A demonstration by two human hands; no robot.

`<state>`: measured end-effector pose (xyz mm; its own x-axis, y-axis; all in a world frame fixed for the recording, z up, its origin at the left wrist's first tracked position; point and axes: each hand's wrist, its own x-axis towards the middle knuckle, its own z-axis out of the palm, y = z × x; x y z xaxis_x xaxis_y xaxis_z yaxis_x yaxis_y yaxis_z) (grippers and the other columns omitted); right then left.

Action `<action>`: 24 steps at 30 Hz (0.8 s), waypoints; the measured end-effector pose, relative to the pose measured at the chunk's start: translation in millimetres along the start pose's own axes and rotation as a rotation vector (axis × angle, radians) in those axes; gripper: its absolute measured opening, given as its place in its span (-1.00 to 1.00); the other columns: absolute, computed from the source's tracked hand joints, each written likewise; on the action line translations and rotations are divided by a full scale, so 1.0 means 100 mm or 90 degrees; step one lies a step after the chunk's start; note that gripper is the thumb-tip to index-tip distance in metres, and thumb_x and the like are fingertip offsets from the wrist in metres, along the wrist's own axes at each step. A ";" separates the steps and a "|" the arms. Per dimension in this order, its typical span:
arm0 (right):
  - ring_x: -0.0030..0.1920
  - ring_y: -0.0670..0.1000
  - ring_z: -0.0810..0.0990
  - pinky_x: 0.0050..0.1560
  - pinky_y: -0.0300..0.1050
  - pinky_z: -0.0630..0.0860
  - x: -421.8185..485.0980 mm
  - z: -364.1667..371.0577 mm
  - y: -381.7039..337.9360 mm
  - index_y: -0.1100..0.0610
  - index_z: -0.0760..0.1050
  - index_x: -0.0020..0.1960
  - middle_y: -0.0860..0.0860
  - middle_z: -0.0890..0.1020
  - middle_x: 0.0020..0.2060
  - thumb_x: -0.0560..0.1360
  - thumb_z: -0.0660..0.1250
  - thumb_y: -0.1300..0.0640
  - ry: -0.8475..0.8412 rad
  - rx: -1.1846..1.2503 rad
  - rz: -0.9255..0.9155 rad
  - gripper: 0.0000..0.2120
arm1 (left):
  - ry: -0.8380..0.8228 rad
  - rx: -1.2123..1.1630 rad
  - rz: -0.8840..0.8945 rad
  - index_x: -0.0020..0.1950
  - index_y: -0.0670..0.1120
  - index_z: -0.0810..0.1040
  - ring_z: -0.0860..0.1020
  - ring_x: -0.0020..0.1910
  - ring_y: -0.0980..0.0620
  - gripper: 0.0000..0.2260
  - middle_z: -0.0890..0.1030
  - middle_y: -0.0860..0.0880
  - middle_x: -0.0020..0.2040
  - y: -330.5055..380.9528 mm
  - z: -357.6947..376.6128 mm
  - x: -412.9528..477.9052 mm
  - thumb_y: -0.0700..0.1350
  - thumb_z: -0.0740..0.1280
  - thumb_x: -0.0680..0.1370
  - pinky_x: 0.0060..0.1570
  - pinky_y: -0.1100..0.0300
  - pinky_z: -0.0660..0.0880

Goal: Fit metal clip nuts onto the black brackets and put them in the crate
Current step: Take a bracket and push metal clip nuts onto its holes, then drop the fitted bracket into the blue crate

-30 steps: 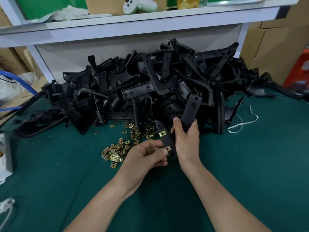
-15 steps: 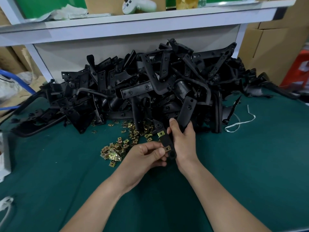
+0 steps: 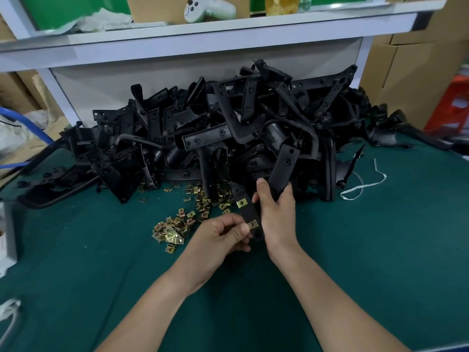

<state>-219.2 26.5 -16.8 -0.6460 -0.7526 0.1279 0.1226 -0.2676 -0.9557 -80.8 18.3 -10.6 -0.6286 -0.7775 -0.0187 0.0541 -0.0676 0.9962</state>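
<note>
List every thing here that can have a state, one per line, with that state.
bracket: held, tilted
upper nut: fitted on bracket
lower nut: at bracket's edge, pinched
left hand: pinches lower nut
right hand: grips bracket
loose nuts: scattered on table
bracket pile: heaped on table

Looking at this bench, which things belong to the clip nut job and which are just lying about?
Job: bracket in the right hand; clip nut pinched by the left hand; loose clip nuts; bracket pile.
Lying about: game controller on the shelf; white string; cardboard boxes; blue tube.
</note>
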 end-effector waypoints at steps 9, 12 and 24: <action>-0.20 -0.01 0.59 -0.09 0.02 0.57 -0.09 -0.02 -0.09 0.02 0.46 0.07 -0.06 0.59 -0.28 0.64 0.28 -0.07 0.074 0.047 0.068 -0.84 | 0.049 0.020 0.025 0.00 -0.18 0.62 0.60 -0.14 0.01 -0.83 0.61 -0.02 -0.19 0.09 0.18 -0.07 -0.09 0.33 0.62 -0.07 0.16 0.62; -0.07 0.08 0.62 0.06 0.12 0.58 -0.19 -0.12 -0.20 0.03 0.43 0.07 0.01 0.61 -0.13 0.63 0.25 -0.11 0.148 0.107 0.131 -0.80 | 0.086 0.038 0.046 -0.02 -0.12 0.62 0.62 -0.19 0.04 -0.84 0.63 0.06 -0.25 0.20 0.42 -0.10 -0.15 0.27 0.68 -0.18 0.20 0.61; -0.33 0.03 0.52 -0.34 -0.13 0.43 -0.67 -1.78 -1.37 0.10 0.46 -0.05 0.02 0.57 -0.32 0.59 0.27 0.07 0.516 0.335 0.026 -0.89 | -0.168 0.127 0.150 -0.19 -0.05 0.58 0.49 -0.26 0.12 -0.75 0.55 0.16 -0.32 0.60 2.54 -0.14 -0.17 0.25 0.67 -0.14 0.15 0.44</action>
<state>-326.2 220.8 58.7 -0.9335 -0.1763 -0.3124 0.3504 -0.6344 -0.6891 -266.2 183.7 71.4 -0.7958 -0.5684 0.2089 0.0852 0.2363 0.9679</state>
